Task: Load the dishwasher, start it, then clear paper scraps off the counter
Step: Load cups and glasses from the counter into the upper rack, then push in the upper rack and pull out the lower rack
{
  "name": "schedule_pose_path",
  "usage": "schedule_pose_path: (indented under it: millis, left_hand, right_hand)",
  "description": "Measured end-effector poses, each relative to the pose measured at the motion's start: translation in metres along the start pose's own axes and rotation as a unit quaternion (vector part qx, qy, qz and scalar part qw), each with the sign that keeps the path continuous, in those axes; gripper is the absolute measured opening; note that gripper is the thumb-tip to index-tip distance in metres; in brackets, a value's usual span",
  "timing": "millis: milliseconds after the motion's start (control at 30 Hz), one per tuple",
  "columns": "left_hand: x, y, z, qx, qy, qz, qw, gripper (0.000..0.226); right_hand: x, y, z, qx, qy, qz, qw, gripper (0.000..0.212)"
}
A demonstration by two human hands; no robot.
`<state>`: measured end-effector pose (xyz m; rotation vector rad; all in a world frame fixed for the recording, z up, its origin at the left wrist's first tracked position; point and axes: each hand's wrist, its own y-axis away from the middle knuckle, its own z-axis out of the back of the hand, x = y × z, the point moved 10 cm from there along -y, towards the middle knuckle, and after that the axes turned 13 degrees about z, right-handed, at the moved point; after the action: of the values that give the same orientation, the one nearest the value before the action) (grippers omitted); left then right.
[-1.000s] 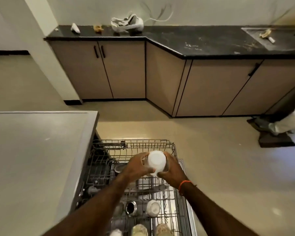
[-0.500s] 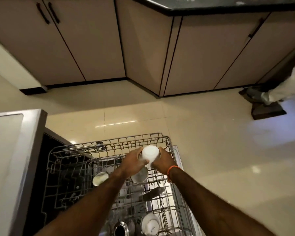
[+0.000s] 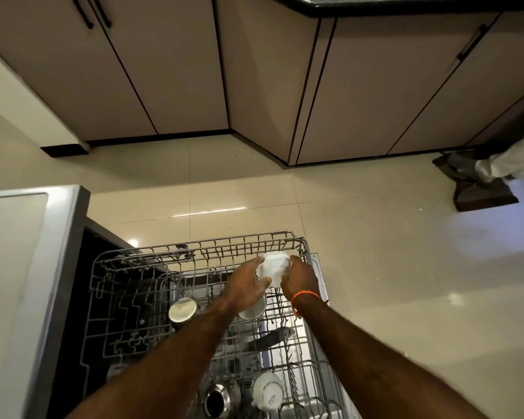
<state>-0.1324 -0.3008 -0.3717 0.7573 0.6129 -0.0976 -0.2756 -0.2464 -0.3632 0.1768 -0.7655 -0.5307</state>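
Observation:
A white cup (image 3: 274, 266) is held upside down between both hands over the far right corner of the pulled-out wire rack (image 3: 152, 258) of the dishwasher (image 3: 61, 225). My left hand (image 3: 247, 282) grips its left side and my right hand (image 3: 300, 276), with an orange band at the wrist, grips its right side. Steel tumblers (image 3: 182, 309) and another white cup (image 3: 268, 388) stand in the rack nearer to me.
Beige cabinet doors (image 3: 170, 71) under a black counter edge (image 3: 406, 4) face me across the tiled floor (image 3: 375, 237). A dark mat with a person's foot (image 3: 481, 182) lies at the right. The dishwasher's steel top (image 3: 9, 267) fills the left.
Both hands have carried the cup down and farther out, to the rack's far right corner. The camera has tilted downward, so the countertop has left the view.

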Motion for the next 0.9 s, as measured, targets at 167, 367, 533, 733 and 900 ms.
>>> schedule_pose_path:
  millis: [167, 367, 533, 733, 900]
  left_hand:
    - [-0.009, 0.052, 0.030, -0.033, -0.028, 0.006, 0.999, 0.065]
    - [0.003, 0.164, 0.077, -0.090, -0.022, 0.052, 0.994, 0.042]
    - [0.030, 0.280, 0.087, -0.174, 0.011, 0.095, 0.980, 0.031]
    - [0.084, 0.421, 0.055, -0.264, 0.098, 0.190, 0.940, 0.044]
    - [0.134, 0.531, 0.010, -0.332, 0.163, 0.275, 0.887, 0.046]
  right_hand:
    - [0.022, 0.035, 0.015, 0.035, 0.008, 0.044, 0.998, 0.040]
    - [0.079, 0.125, 0.019, 0.169, -0.011, 0.155, 0.973, 0.032]
    - [0.127, 0.211, 0.031, 0.237, 0.022, 0.278, 0.931, 0.026]
    - [0.155, 0.301, 0.041, 0.294, 0.127, 0.410, 0.854, 0.033]
    - [0.171, 0.366, 0.032, 0.318, 0.190, 0.485, 0.792, 0.039]
